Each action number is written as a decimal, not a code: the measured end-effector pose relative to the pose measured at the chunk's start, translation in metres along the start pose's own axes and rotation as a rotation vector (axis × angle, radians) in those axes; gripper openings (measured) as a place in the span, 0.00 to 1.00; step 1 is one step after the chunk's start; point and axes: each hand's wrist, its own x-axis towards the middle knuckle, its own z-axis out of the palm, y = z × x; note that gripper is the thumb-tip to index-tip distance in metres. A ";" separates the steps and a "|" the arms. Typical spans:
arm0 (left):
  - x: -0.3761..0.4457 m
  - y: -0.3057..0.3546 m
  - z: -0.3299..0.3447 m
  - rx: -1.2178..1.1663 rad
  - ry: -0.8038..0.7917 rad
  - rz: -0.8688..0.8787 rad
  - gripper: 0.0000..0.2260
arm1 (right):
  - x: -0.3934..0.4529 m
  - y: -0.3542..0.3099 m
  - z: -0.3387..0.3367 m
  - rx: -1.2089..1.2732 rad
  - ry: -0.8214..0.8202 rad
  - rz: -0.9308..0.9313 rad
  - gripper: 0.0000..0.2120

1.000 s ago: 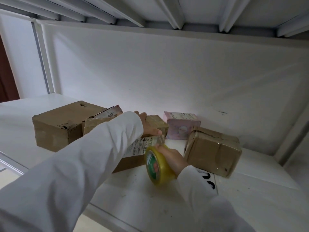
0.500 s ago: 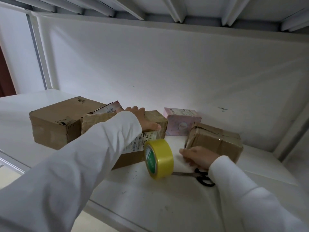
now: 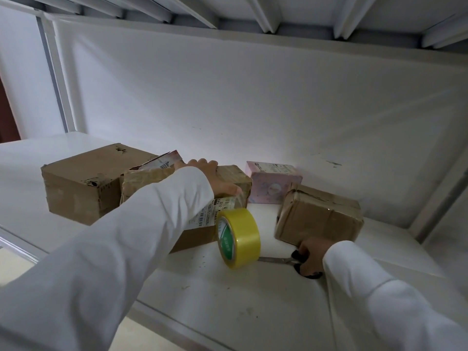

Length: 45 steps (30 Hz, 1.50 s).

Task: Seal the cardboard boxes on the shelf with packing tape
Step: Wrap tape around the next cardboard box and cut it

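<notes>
Right hand (image 3: 311, 257) now over scissors (image 3: 276, 260), beside tape roll (image 3: 239, 238)

I see my left hand (image 3: 217, 179) pressing flat on the taped middle box (image 3: 235, 178), a strip of clear tape (image 3: 238, 200) running from its edge down to the yellow tape roll (image 3: 241, 238) standing on the shelf (image 3: 228, 295). My right hand (image 3: 312, 257) grips the scissors (image 3: 278, 260) lying beside the right-hand cardboard box (image 3: 321, 219).

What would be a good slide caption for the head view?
Left hand holds tape on a cardboard box; right hand grips scissors beside the yellow tape roll.
</notes>
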 end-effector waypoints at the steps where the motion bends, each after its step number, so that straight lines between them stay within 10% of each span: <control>1: 0.000 0.000 0.000 -0.001 -0.002 -0.001 0.41 | 0.000 0.001 0.001 -0.002 0.012 -0.017 0.06; 8: 0.000 0.000 -0.001 -0.006 0.002 0.005 0.42 | 0.002 0.011 0.003 0.033 0.068 -0.082 0.18; 15: 0.000 0.000 0.000 -0.009 0.009 0.009 0.40 | -0.002 0.037 -0.002 0.330 0.134 -0.214 0.04; 20: 0.002 -0.001 0.000 -0.004 0.011 0.008 0.41 | -0.003 0.031 0.001 0.043 0.064 -0.172 0.20; 27: -0.001 0.002 0.000 0.009 0.009 0.002 0.42 | -0.003 0.028 0.003 -0.122 0.138 -0.139 0.12; 37: 0.000 0.001 0.001 0.003 0.018 0.011 0.42 | -0.027 0.036 -0.031 0.695 0.005 -0.301 0.13; 45: 0.000 0.002 0.002 0.005 0.030 0.018 0.40 | -0.018 0.004 -0.086 0.197 0.056 -0.328 0.24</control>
